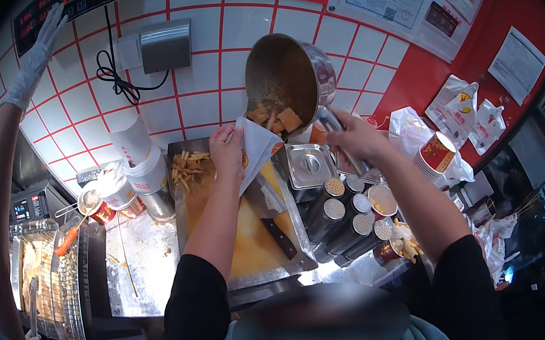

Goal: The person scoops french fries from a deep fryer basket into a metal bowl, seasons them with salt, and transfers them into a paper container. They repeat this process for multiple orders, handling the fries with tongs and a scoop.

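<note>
My right hand (361, 135) grips the handle of a stainless steel pot (326, 72), tipped on its side with its mouth facing left. Fried pieces of food (289, 120) coated in seasoning lie at the pot's lower lip. Against that lip is a white paper bag (257, 143), held at its left edge by my left hand (228, 152). Whether food is inside the bag is hidden. Below the hands lies a metal tray (251, 280) with an orange-stained board; a black-handled knife (280, 238) rests on its right part, and French fries (184, 170) sit in its far left corner.
Several shaker cans (333, 209) and a lidded metal container (310, 165) stand right of the tray. Stacked paper cups (436, 153) are farther right. At left are wire fryer baskets (70, 300); a co-worker's gloved hand (38, 54) reaches to a wall control panel (71, 11).
</note>
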Tool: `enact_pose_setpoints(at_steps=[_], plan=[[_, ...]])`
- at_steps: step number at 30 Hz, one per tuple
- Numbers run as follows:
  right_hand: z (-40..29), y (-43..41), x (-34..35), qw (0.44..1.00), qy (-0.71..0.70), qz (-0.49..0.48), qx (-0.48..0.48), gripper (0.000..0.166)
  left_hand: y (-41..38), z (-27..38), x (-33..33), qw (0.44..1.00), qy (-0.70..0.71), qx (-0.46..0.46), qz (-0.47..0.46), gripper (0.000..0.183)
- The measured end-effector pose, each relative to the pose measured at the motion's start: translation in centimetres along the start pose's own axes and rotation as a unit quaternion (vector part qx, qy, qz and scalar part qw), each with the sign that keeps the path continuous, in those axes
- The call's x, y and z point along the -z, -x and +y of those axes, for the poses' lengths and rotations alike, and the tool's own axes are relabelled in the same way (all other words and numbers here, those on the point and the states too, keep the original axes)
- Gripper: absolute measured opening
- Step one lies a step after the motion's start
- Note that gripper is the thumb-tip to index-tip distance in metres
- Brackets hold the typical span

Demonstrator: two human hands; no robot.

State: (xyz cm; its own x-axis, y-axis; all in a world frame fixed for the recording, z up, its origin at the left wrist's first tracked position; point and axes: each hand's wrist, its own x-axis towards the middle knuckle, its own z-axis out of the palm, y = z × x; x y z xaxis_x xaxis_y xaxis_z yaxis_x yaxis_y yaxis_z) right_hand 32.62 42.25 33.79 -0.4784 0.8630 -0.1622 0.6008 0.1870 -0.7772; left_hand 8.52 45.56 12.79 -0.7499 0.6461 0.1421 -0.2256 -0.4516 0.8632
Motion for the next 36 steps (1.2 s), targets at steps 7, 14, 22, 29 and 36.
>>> enact_pose_setpoints(at_steps=[7,14,22,29,36], plan=[[-6.6,0.1,1.1,0.982,0.189,0.015,0.011,0.061,3.6,2.6,-1.5,0.989,0.132,0.041,-0.049,0.023],[-10.5,5.2,-0.2,0.973,0.177,0.067,0.13,0.061,3.0,8.5,6.9,0.921,0.358,0.061,-0.138,0.022],[-1.0,7.2,-13.8,0.922,-0.358,0.044,0.143,0.046,5.9,15.7,28.1,0.928,0.368,0.054,-0.033,0.032],[1.5,6.9,-35.4,0.24,-0.796,-0.539,-0.137,0.035,19.0,26.3,44.0,0.959,0.258,0.054,-0.104,0.043],[5.0,9.0,-50.4,0.478,-0.734,-0.431,-0.219,0.023,23.6,26.2,44.4,0.947,0.299,0.113,0.013,0.041]])
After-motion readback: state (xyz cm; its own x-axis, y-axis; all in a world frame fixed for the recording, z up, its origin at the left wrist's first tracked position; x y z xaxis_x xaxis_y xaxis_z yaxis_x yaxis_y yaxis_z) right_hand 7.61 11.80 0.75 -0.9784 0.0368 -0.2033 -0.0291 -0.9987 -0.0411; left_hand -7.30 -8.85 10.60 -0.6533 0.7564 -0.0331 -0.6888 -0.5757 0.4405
